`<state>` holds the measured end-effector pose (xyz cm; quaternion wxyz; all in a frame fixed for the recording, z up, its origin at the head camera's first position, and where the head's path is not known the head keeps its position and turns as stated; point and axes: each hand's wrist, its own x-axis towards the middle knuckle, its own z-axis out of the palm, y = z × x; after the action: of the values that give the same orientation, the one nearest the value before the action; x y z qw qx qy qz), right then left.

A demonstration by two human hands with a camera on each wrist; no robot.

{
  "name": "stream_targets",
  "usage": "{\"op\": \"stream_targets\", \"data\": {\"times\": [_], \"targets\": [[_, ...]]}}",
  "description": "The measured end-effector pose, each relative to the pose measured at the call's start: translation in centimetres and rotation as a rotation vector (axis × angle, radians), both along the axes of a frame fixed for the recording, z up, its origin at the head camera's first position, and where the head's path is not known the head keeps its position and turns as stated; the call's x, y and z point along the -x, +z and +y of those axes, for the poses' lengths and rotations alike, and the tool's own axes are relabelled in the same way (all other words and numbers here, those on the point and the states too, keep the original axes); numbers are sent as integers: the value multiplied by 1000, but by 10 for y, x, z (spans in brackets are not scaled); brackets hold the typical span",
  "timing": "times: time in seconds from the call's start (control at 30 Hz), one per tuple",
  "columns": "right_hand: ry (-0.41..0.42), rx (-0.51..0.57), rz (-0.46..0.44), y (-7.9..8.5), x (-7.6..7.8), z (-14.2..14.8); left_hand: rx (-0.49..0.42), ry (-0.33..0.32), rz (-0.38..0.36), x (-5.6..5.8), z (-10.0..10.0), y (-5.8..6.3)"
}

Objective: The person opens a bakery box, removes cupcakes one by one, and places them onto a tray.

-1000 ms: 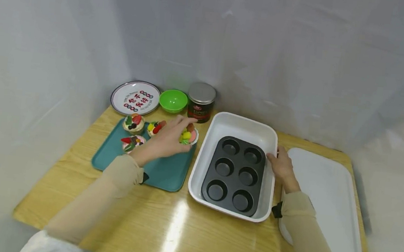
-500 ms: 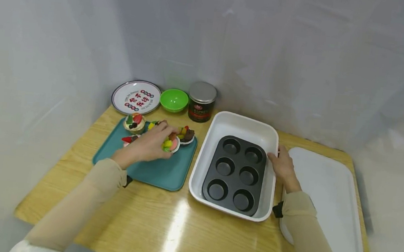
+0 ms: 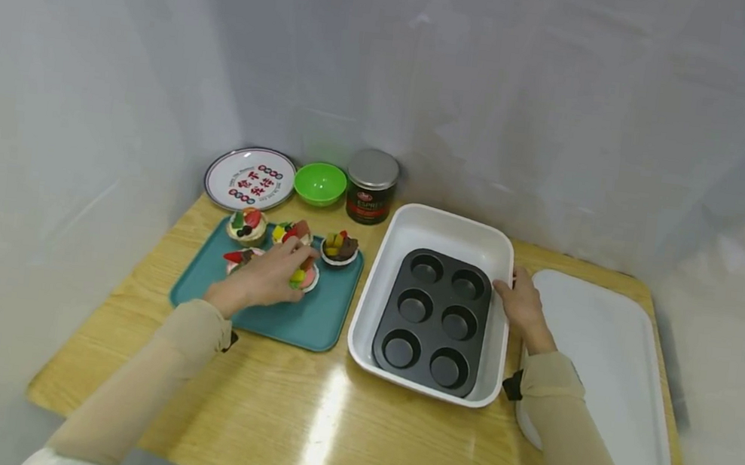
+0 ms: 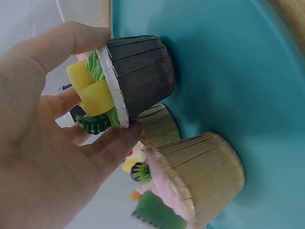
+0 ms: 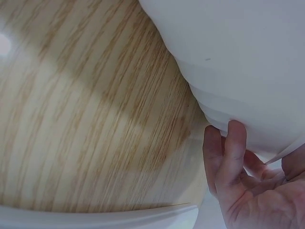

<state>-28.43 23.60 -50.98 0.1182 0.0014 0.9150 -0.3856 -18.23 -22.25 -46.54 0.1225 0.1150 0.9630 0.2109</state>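
My left hand [image 3: 267, 273] pinches a toy cupcake [image 4: 143, 71] by its rim between thumb and fingers. Its brown paper cup bears yellow fruit pieces and green leaves, and its base is at the teal tray [image 3: 318, 325]; whether it touches cannot be told. Close beside it is a pink-topped cupcake [image 4: 202, 176], partly hidden by the hand in the head view. More cupcakes stand along the tray's back: cream [image 3: 246, 227], fruit-topped [image 3: 292, 234] and chocolate [image 3: 340, 248]. My right hand [image 3: 520, 305] grips the right rim of a white tub [image 3: 461, 230], fingers against its outer wall.
A black muffin pan [image 3: 433, 322] lies inside the tub, its cups bare. Behind the teal tray stand a printed plate [image 3: 251, 180], a green bowl [image 3: 320, 184] and a lidded can [image 3: 371, 187]. A flat white tray [image 3: 602, 378] lies on the wooden table [image 3: 257, 417] at right.
My left hand has moved left and nearer with the cupcake, from the tray's back right towards its middle, uncovering the chocolate cupcake. The right hand keeps its place on the tub.
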Motion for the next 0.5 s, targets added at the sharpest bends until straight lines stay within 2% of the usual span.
{"op": "stream_targets", "data": {"times": [0.27,0.5], "targets": [[2,8,2,1,-2,2,-9,-9,-17,1,-3,-5],[5,13,5,0,-2,2,-17,-3,-36,-1,-3,-4]]}}
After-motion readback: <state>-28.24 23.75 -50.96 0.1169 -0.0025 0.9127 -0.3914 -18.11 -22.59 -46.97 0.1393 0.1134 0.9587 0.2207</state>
